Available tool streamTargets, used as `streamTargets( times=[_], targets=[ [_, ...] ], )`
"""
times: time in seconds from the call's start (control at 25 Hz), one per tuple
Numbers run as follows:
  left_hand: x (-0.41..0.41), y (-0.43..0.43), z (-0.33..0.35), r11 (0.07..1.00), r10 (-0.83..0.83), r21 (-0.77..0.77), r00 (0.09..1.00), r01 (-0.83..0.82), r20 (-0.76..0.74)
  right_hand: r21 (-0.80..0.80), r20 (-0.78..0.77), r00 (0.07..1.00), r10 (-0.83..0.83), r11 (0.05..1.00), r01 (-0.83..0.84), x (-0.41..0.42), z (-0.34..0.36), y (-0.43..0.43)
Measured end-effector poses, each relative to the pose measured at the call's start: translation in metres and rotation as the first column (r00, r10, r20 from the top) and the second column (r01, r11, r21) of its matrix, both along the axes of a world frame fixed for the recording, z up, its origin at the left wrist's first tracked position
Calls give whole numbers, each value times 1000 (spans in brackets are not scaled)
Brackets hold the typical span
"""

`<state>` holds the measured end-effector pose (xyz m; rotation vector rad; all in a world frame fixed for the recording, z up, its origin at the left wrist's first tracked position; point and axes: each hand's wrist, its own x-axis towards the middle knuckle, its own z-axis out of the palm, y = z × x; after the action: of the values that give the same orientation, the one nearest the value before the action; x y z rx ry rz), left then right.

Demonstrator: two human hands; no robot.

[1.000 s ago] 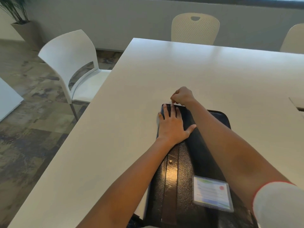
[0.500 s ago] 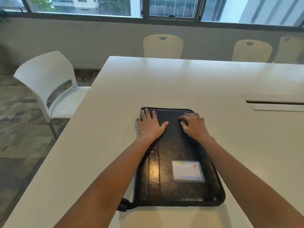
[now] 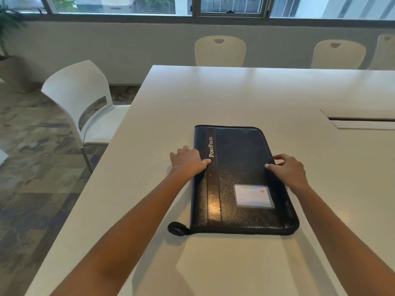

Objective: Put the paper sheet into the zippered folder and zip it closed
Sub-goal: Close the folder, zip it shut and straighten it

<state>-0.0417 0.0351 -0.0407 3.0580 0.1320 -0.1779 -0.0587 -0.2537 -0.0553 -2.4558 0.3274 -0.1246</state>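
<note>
The black folder (image 3: pixel 239 178) lay flat and closed on the smooth white table (image 3: pixel 245 97), a long rectangle with rounded corners and a grained, leather-like cover that caught a soft shine. A smoother vertical band ran down its left part, printed with the word "PortFolio" in pale letters. Low on the cover sat a clear plastic card pocket (image 3: pixel 254 195) holding a pale card with a red dot. A small black loop (image 3: pixel 177 228) stuck out at the near left corner.

The left hand (image 3: pixel 189 161) gripped the folder's left edge, thumb pressed on the cover and fingers curled down over the side. The right hand (image 3: pixel 287 170) held the right edge, thumb on the cover, fingers bent and slightly apart along the rim. No paper sheet showed anywhere.

A glossy white moulded chair (image 3: pixel 83 103) stood left of the table; cream chairs (image 3: pixel 220 51) with perforated backs lined the far side.
</note>
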Motion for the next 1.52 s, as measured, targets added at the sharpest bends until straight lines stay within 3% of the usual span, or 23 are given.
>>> streamTargets(
  times=[0.24,0.4,0.72,1.16,1.52],
  targets=[
    [-16,15,11,984,11,-177,993,-33,-121,252,-188,974,-128,952,174,-2,6,11],
    [-14,43,14,941,17,-329,980,-82,-198,386,-196,968,-157,895,224,-1,10,35],
    [-21,120,15,863,147,-445,962,-238,-231,517,-223,971,-86,834,192,6,20,114],
    [-21,210,33,756,306,-528,922,-387,-236,579,-221,975,-24,801,152,16,19,211],
    [-14,234,19,790,311,-458,910,-407,-273,469,-170,985,13,881,69,23,6,234]
  ],
)
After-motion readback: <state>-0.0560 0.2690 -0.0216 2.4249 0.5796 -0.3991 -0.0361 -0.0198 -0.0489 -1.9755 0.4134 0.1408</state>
